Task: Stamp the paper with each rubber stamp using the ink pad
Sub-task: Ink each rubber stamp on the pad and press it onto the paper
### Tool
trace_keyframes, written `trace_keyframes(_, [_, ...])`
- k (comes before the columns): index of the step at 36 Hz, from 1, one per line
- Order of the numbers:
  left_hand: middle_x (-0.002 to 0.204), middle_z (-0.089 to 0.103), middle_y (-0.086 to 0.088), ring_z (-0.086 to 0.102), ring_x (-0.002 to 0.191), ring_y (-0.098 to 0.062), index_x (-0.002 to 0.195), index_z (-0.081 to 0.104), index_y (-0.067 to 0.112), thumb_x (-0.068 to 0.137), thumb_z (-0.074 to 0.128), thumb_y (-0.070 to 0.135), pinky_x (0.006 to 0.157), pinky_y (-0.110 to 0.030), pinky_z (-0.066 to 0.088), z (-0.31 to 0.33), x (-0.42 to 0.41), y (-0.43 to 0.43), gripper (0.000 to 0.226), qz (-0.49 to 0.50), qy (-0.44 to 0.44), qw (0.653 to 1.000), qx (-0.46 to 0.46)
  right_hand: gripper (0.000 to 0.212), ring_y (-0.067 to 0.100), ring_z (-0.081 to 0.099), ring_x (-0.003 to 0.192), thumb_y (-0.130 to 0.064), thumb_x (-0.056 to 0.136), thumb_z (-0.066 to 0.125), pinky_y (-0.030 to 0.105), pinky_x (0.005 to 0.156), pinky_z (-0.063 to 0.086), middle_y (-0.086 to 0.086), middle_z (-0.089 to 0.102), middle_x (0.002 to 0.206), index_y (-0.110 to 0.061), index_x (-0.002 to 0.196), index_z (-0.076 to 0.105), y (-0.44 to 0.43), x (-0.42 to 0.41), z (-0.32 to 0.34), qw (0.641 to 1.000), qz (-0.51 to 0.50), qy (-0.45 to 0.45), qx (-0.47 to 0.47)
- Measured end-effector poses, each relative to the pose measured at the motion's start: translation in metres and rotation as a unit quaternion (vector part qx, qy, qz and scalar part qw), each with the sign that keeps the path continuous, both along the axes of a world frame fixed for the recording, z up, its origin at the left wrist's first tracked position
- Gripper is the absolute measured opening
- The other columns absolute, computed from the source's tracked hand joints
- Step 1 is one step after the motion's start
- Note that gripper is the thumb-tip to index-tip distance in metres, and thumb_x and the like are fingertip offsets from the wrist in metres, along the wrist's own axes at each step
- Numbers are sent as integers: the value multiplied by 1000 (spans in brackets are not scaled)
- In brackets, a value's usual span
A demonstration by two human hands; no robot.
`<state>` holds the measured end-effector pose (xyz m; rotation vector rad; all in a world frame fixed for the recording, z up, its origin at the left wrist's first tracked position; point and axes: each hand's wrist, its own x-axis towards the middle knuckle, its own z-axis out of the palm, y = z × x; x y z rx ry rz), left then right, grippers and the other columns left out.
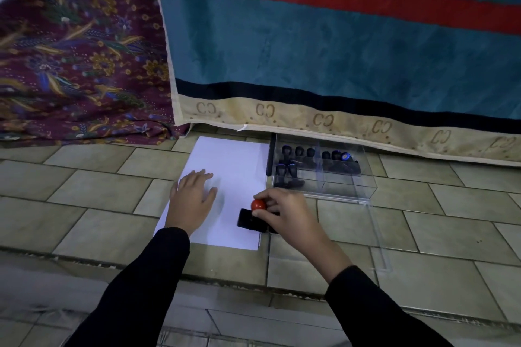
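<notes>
A teal blanket (338, 51) with a red stripe is hanging ahead of me above a tiled floor (84, 220). A white paper sheet (236, 166) is lying on the tiles, with a clear box (341, 191) of dark rubber stamps (310, 159) just beside its right edge. My left hand (191, 197) is pressing flat on the paper, fingers spread. My right hand (284, 214) is pinching a red-knobbed stamp (258, 204) at the paper's near right edge, over a black block (248, 220); I cannot tell whether that is the ink pad.
</notes>
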<state>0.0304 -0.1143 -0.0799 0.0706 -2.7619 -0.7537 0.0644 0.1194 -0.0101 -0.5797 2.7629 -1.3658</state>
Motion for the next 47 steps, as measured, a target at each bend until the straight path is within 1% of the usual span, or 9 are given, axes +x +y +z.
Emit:
trace_keyframes(2, [158, 26, 2, 11, 149, -17, 142, 42, 25, 99, 44, 40, 119, -47, 8, -7, 3, -1, 45, 7, -49, 998, -39, 31, 5, 61, 82, -21, 79, 74, -3, 70, 45, 4, 67, 105, -14, 109, 67, -10, -1, -1, 1000, 17, -10, 8])
trace_keyframes(5, [162, 15, 1, 1, 150, -16, 145, 37, 25, 99, 40, 44, 118, -50, 0, -15, 4, -3, 50, 2, -70, 996, -64, 31, 8, 64, 85, -20, 78, 74, 7, 77, 48, 6, 68, 104, -12, 108, 67, -18, -5, -2, 999, 27, -25, 17])
trace_keyframes(14, [161, 19, 0, 9, 149, -16, 145, 37, 25, 98, 42, 44, 119, -50, -1, -19, 4, -4, 51, 3, -62, 997, -56, 32, 7, 62, 82, -21, 76, 76, 7, 73, 46, 5, 70, 101, -13, 106, 69, -20, -4, -7, 998, 40, -29, 51])
trace_keyframes(23, [160, 21, 0, 10, 149, -16, 145, 39, 25, 98, 42, 44, 119, -50, 0, -22, 3, -4, 50, 6, -57, 997, -54, 33, 11, 64, 87, -21, 76, 76, 17, 81, 52, 7, 69, 102, -12, 107, 69, -20, -1, -10, 997, 46, -28, 58])
trace_keyframes(29, [160, 21, 0, 11, 149, -16, 145, 38, 25, 98, 41, 44, 119, -50, 1, -20, 3, -3, 51, 8, -59, 996, -61, 33, 17, 64, 89, -21, 76, 76, 29, 85, 54, 7, 69, 101, -11, 106, 70, -24, 1, -13, 995, 52, -13, 84])
trace_keyframes(38, [159, 22, -1, 14, 148, -19, 143, 37, 22, 97, 44, 40, 118, -51, 4, -15, 0, 1, 50, 21, -76, 994, -74, 29, 23, 61, 94, -17, 72, 79, 35, 85, 54, 6, 69, 100, -10, 99, 70, -30, -2, -14, 993, 47, -17, 103])
trace_keyframes(41, [158, 25, -3, 16, 147, -21, 141, 39, 20, 95, 46, 37, 117, -52, 6, -14, -3, 6, 50, 36, -84, 993, -73, 27, 21, 61, 94, -17, 72, 79, 31, 83, 54, 5, 70, 99, -11, 97, 71, -31, -3, -13, 993, 39, -23, 105])
trace_keyframes(45, [157, 27, -6, 16, 147, -23, 139, 41, 17, 94, 47, 32, 119, -51, 6, -17, -2, 10, 48, 43, -70, 994, -69, 25, 10, 56, 76, -14, 70, 81, 22, 73, 50, 2, 68, 89, -10, 93, 71, -30, -6, -12, 996, 26, -41, 80])
trace_keyframes(47, [157, 26, -6, 15, 148, -24, 140, 41, 16, 94, 46, 31, 120, -49, 4, -18, 0, 11, 48, 43, -62, 995, -63, 26, 8, 54, 76, -13, 69, 81, 20, 72, 48, 4, 70, 90, -10, 92, 72, -30, -5, -13, 995, 37, -36, 83])
